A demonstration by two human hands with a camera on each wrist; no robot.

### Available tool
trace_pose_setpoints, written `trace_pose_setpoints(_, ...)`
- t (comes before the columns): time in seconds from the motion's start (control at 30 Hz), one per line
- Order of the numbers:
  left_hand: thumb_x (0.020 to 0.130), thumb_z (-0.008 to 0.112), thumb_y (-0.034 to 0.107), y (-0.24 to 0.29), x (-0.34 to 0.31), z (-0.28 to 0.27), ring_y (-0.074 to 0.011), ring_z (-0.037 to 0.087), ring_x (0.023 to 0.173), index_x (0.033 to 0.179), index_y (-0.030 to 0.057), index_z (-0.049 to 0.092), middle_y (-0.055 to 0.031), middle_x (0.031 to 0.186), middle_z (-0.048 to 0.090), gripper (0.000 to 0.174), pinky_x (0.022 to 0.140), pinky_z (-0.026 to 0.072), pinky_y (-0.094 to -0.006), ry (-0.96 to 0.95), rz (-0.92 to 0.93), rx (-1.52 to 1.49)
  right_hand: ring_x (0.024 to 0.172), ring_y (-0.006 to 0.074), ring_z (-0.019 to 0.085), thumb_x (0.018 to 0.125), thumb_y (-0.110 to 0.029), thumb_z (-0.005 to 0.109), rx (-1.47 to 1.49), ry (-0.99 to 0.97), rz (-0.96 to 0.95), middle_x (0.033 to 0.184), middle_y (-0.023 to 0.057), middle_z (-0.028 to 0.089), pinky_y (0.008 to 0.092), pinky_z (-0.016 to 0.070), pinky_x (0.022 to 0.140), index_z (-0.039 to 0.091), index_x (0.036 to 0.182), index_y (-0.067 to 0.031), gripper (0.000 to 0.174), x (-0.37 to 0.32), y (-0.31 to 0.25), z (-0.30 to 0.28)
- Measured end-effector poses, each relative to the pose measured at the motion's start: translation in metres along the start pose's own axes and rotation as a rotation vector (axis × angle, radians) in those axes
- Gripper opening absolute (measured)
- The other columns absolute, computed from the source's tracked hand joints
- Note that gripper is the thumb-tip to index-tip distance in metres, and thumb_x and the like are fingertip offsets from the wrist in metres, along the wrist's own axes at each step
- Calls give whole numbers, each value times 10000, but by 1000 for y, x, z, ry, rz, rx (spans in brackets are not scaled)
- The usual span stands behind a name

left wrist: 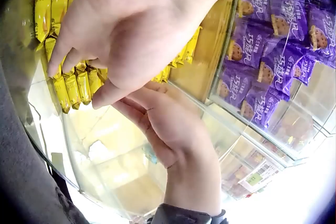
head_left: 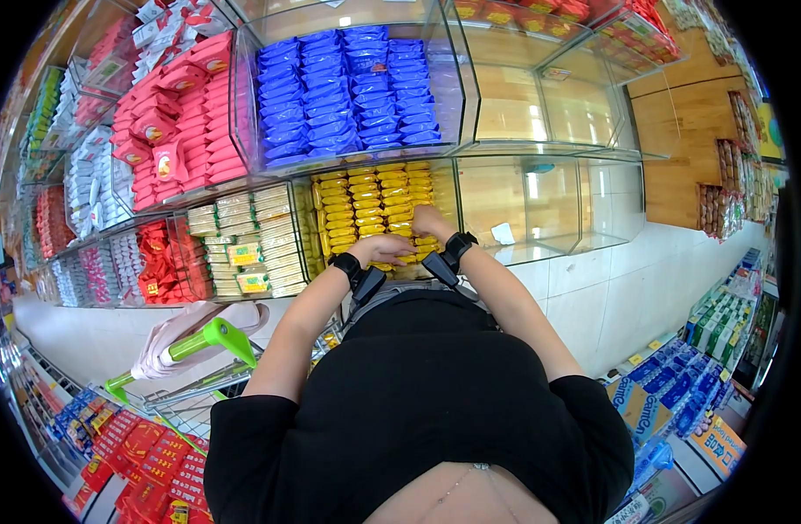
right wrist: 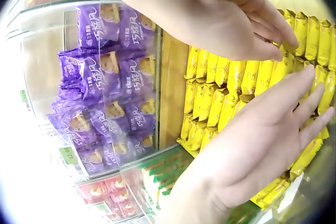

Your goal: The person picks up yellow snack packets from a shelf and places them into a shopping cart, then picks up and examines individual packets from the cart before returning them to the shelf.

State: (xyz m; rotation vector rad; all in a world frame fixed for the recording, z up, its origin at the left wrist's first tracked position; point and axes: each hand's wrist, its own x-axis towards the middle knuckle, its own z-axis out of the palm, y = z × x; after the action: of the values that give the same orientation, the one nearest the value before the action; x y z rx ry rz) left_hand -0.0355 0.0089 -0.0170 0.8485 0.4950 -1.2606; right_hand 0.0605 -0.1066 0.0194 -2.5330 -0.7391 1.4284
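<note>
Rows of small yellow wrapped snack packets (head_left: 338, 199) fill a clear-walled bin in front of the person. Over the near part of these rows lies the left hand (head_left: 387, 248), palm down with fingers stretched out. In the right wrist view, the left hand's fingers (right wrist: 302, 85) spread across the yellow packets (right wrist: 212, 106). The right hand (head_left: 429, 224) reaches into the same bin from the right. Its fingers (right wrist: 270, 22) extend down to the packet tops, with the thumb beside them. In the left wrist view, the left hand (left wrist: 121, 35) partly covers the right hand's fingertips.
Blue-purple cookie packets (head_left: 348, 92) stand behind a clear divider beyond the yellow ones. Cream-coloured packs (head_left: 243, 240) and pink packets (head_left: 186, 122) lie to the left. Clear bin walls (head_left: 457, 196) rise on the right. A shopping cart with a green handle (head_left: 200, 339) stands at lower left.
</note>
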Motion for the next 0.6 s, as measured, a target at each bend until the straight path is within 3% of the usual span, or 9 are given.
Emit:
trace_pose_setpoints(0.13,889,371,110,6,-9,7,-198,252,1235,1308,-5,103,-120,1326,254,510,903,403,-319,21,-28,-4,660,318,607,540,-32,607,89,-17,-18,702,241,581,369,481,529,586,688,66,178,3,5,1)
trace_pose_setpoints(0.2,889,371,109,9,-11,8,-207,243,1238,1306,-3,115,-123,1332,238,502,902,405,-322,20,-32,10,644,305,609,532,-45,621,316,-57,58,677,242,574,367,473,509,576,659,76,181,5,6,3)
trace_pose_setpoints(0.27,888,370,109,8,-10,8,-217,234,1242,1305,0,128,-126,1339,221,494,901,407,-324,17,-36,27,622,305,607,522,-45,624,260,-49,37,667,241,572,365,468,496,574,645,75,179,8,7,5)
trace_pose_setpoints(0.33,867,443,202,6,-8,6,-200,280,1215,1253,29,314,-115,1331,235,442,835,441,-281,41,-17,65,601,305,604,511,-46,627,206,-40,17,657,241,569,363,462,483,572,631,75,179,11,8,6)
trace_pose_setpoints(0.53,867,439,203,8,-12,8,-203,283,1211,1258,21,299,-117,1328,239,454,833,446,-284,72,-36,103,520,285,577,467,-47,626,89,-99,-51,589,217,554,343,429,435,555,557,56,154,24,14,13)
trace_pose_setpoints(0.6,864,444,207,9,-12,11,-204,283,1211,1260,18,294,-118,1327,240,463,831,448,-286,108,-43,105,493,255,561,468,-49,628,255,-85,39,564,203,548,338,410,418,548,549,58,156,22,15,12)
